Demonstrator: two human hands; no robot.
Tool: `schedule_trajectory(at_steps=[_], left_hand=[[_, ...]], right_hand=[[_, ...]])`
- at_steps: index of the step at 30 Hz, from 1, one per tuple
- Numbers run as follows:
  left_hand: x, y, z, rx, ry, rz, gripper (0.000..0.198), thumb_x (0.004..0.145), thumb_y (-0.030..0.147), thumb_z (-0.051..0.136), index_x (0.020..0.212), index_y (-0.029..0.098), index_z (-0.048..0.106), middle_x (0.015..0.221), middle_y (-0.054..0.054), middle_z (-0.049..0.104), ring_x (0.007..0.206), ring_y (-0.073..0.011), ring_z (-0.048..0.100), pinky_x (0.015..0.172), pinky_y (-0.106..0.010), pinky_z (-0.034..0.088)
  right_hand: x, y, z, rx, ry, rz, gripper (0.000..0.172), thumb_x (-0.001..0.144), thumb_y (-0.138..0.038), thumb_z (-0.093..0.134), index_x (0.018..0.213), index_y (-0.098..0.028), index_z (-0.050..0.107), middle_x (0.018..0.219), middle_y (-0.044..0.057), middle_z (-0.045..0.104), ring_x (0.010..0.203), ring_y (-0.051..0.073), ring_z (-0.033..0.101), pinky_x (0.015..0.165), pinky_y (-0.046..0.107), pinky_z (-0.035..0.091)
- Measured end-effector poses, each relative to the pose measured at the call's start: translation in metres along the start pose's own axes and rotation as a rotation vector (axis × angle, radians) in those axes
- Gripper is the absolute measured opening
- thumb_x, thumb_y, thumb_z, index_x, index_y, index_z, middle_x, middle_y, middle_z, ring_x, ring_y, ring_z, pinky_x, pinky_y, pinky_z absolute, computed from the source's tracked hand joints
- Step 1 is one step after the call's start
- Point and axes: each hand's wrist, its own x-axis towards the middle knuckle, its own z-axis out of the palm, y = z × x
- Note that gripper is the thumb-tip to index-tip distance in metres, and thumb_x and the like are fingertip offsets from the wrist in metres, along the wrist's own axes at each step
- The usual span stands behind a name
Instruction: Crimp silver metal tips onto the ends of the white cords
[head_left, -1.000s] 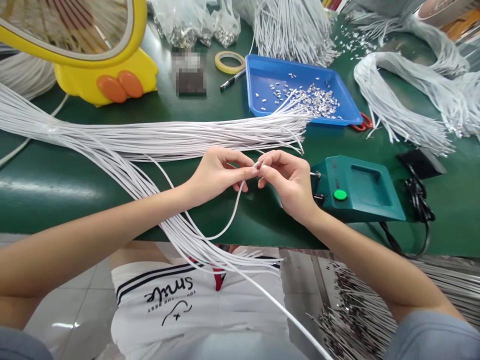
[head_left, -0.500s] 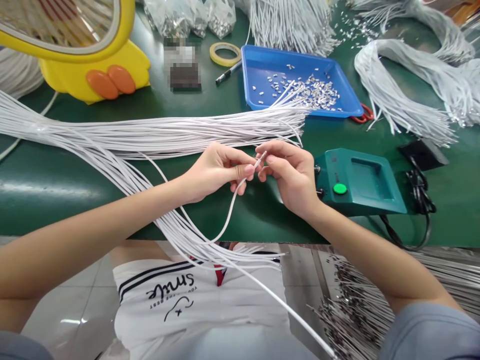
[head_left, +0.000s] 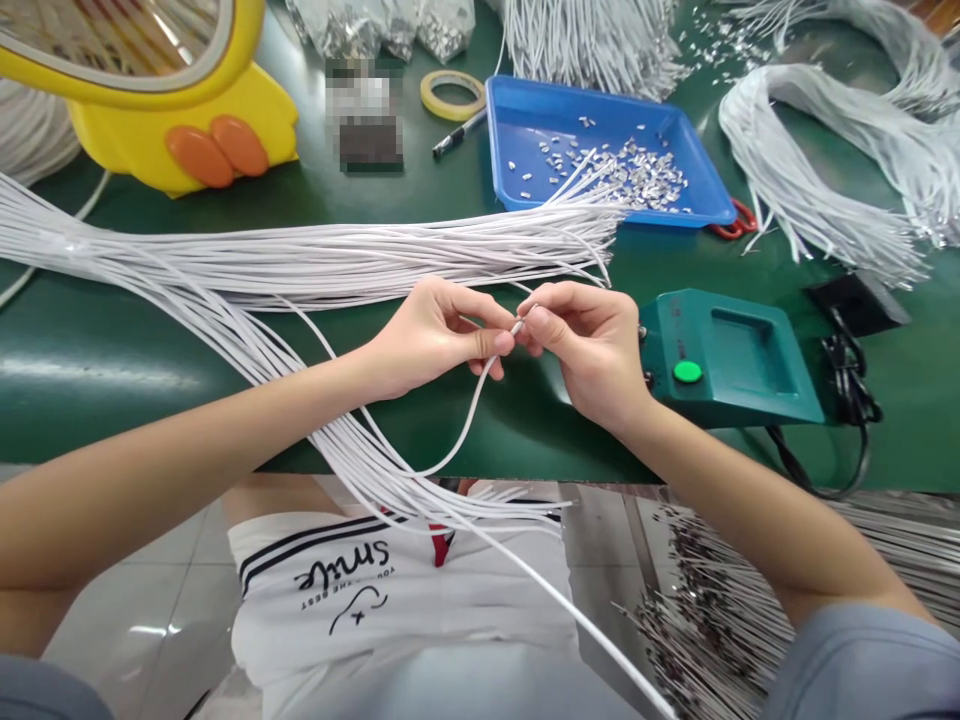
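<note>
Above the near side of the green table, my left hand point(head_left: 442, 342) pinches a white cable point(head_left: 472, 415) close to its end between thumb and fingers. My right hand point(head_left: 596, 345) meets it, thumb and forefinger closed at the cable's tip; the very end is mostly covered by these fingers. From my left hand the cable curves down to a loose bunch of white cables point(head_left: 352, 450) hanging over the table edge onto my lap. Behind both hands lies a thick bundle of white cables point(head_left: 337, 262), its ends reaching the blue tray.
A blue tray point(head_left: 517, 110) holds many small metal pieces. Right of my hands stands a green device point(head_left: 739, 350) with a green button and a black cord. A yellow fan point(head_left: 127, 130), tape roll point(head_left: 452, 97), pen point(head_left: 454, 140), red-handled tool point(head_left: 739, 222) and finished-looking cable bundles point(head_left: 817, 150) surround them.
My right hand's thumb and forefinger have closed onto the cable's tip, which stuck out bare before. My left hand keeps its pinch. The whole view has shifted slightly.
</note>
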Motion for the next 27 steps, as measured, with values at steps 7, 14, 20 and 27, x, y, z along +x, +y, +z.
schedule_trajectory(at_steps=[7, 14, 20, 27], left_hand=[[-0.0012, -0.0017, 0.0002, 0.033, 0.055, 0.024, 0.032, 0.064, 0.039, 0.086, 0.073, 0.012, 0.073, 0.069, -0.005, 0.072, 0.056, -0.0135, 0.067, 0.052, -0.022, 0.055], [0.0002, -0.0021, -0.0011, 0.020, 0.047, -0.008, 0.031, 0.072, 0.040, 0.081, 0.078, 0.011, 0.073, 0.065, -0.004, 0.070, 0.055, -0.0140, 0.067, 0.053, -0.022, 0.055], [0.0007, -0.0020, -0.0011, -0.019, 0.026, -0.010, 0.028, 0.074, 0.038, 0.080, 0.078, 0.011, 0.073, 0.064, -0.003, 0.068, 0.054, -0.0127, 0.067, 0.049, -0.019, 0.051], [0.0004, -0.0008, -0.0010, -0.013, 0.027, -0.035, 0.035, 0.073, 0.044, 0.080, 0.075, 0.010, 0.071, 0.064, -0.004, 0.068, 0.052, -0.0132, 0.066, 0.047, -0.020, 0.049]], right_hand=[[0.0011, -0.0022, -0.0005, 0.149, -0.009, 0.154, 0.018, 0.071, -0.034, 0.080, 0.070, -0.019, 0.070, 0.064, -0.001, 0.065, 0.055, 0.009, 0.055, 0.050, 0.022, 0.042], [0.0028, -0.0028, -0.0026, 0.121, 0.008, 0.163, 0.015, 0.074, -0.027, 0.064, 0.063, -0.019, 0.057, 0.062, -0.001, 0.053, 0.058, 0.011, 0.050, 0.047, 0.023, 0.039], [0.0016, -0.0004, -0.0049, 0.044, 0.032, 0.103, 0.013, 0.080, -0.031, 0.061, 0.087, -0.023, 0.067, 0.080, 0.002, 0.062, 0.070, 0.014, 0.058, 0.053, 0.025, 0.046], [-0.0050, -0.0016, -0.0061, -0.163, 0.022, -0.063, 0.027, 0.084, -0.046, 0.062, 0.105, -0.031, 0.069, 0.099, 0.005, 0.067, 0.091, 0.021, 0.062, 0.062, 0.031, 0.054]])
